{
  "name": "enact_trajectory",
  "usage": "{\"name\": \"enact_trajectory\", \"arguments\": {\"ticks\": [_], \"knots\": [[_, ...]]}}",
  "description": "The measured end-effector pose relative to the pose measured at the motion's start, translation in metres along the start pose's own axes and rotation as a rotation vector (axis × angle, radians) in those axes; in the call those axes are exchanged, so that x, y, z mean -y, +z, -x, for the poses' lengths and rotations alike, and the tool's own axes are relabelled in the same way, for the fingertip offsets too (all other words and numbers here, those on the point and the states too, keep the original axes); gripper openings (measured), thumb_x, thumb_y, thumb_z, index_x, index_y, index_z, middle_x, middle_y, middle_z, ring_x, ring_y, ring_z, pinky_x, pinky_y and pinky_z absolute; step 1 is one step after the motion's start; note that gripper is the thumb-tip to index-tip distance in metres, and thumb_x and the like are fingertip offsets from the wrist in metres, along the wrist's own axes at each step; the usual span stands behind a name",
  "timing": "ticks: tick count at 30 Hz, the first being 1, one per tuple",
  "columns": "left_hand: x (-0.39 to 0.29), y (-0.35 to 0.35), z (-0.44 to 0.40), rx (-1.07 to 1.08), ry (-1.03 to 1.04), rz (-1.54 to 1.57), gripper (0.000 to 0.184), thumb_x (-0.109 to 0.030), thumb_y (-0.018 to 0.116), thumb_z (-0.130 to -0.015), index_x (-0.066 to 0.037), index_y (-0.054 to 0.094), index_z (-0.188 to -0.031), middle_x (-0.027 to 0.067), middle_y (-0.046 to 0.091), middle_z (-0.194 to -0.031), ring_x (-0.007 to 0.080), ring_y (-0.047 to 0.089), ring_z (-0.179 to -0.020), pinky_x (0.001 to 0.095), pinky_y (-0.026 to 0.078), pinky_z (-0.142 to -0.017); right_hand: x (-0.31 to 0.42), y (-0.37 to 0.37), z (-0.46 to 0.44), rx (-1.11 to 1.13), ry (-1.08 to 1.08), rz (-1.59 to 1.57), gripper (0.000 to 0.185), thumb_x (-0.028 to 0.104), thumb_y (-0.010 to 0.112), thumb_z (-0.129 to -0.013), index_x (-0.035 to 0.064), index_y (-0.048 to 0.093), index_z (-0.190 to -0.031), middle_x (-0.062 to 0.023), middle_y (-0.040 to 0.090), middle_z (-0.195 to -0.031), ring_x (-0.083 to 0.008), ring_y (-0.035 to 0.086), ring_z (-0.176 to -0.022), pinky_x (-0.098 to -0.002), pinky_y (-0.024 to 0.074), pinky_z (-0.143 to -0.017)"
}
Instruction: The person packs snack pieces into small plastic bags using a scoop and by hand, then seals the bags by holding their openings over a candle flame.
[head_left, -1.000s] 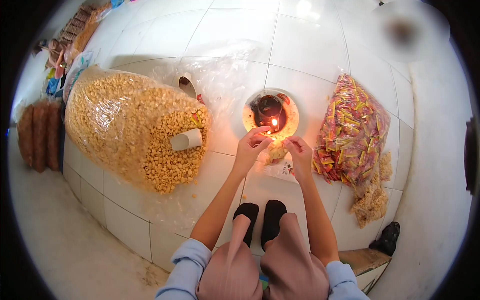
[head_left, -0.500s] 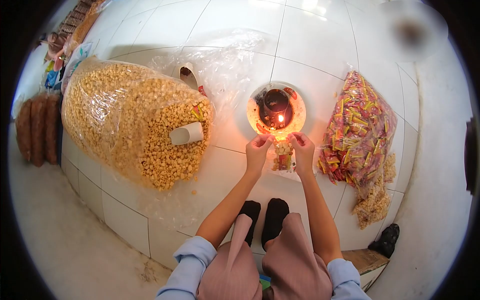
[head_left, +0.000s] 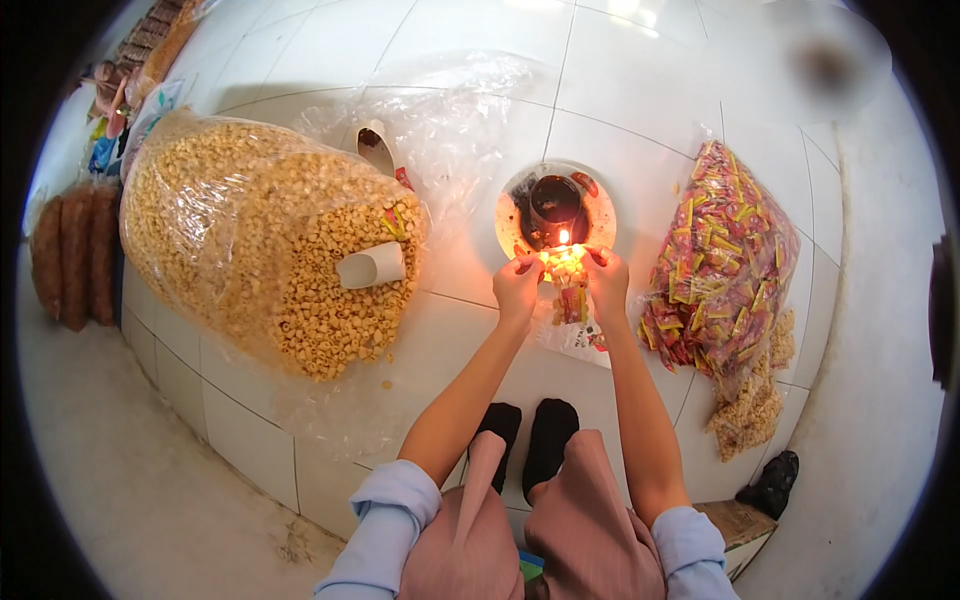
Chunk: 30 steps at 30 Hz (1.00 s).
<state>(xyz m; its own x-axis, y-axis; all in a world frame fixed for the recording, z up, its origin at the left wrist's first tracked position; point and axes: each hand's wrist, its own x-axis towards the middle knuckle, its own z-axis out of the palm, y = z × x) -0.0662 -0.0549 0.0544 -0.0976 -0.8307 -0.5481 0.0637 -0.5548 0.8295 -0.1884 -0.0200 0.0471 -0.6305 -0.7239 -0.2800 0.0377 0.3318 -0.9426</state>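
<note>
Both hands pinch the top edge of a small clear snack bag, my left hand at its left corner and my right hand at its right. Yellow pieces and a red packet show inside the bag, which hangs between the hands. Its upper edge is close to a small flame. The flame burns at the near side of a dark cup, which stands on a stained white plate. Beneath the bag a white printed sheet lies on the floor.
At left lies a big open bag of yellow puffed snacks with a white scoop in it. Another white scoop is behind. On the right are a bag of red and yellow packets and filled snack bags.
My hands have come together at the small bag's top edge, then moved slightly forward, bringing that edge up to the flame. The view has shifted a little.
</note>
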Motion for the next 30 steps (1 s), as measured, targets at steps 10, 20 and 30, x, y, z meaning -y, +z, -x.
{"name": "enact_trajectory", "arguments": {"ticks": [10,20,30], "knots": [[0.003,0.006,-0.009,-0.013,-0.011,0.037,0.012,-0.006,0.054,-0.083,0.004,0.060,-0.088,0.0008,0.056,-0.076,0.0062,0.052,-0.067,0.0182,0.046,-0.065,0.007,0.001,-0.005,-0.004,-0.002,0.050,0.017,0.011,0.061,-0.077,-0.0033,0.063,-0.086,-0.0032,0.061,-0.076,-0.0071,0.053,-0.069,-0.0210,0.0424,-0.065],[0.016,0.018,-0.019,-0.036,0.060,0.033,0.013,-0.008,0.064,-0.074,0.002,0.065,-0.083,0.0031,0.060,-0.065,0.0077,0.054,-0.059,0.0219,0.043,-0.055,0.000,-0.009,-0.010,-0.057,0.002,-0.002,0.018,0.014,0.063,-0.077,-0.0015,0.064,-0.085,-0.0049,0.064,-0.077,-0.0093,0.056,-0.070,-0.0228,0.0438,-0.066],[0.010,0.028,-0.015,0.006,0.001,-0.076,0.010,-0.006,0.060,-0.078,0.003,0.064,-0.083,0.0025,0.061,-0.074,0.0066,0.055,-0.064,0.0180,0.044,-0.058,-0.004,-0.019,-0.009,-0.102,0.001,-0.053,0.020,0.016,0.063,-0.077,-0.0024,0.063,-0.085,-0.0040,0.062,-0.075,-0.0087,0.055,-0.069,-0.0221,0.0433,-0.065]]}}
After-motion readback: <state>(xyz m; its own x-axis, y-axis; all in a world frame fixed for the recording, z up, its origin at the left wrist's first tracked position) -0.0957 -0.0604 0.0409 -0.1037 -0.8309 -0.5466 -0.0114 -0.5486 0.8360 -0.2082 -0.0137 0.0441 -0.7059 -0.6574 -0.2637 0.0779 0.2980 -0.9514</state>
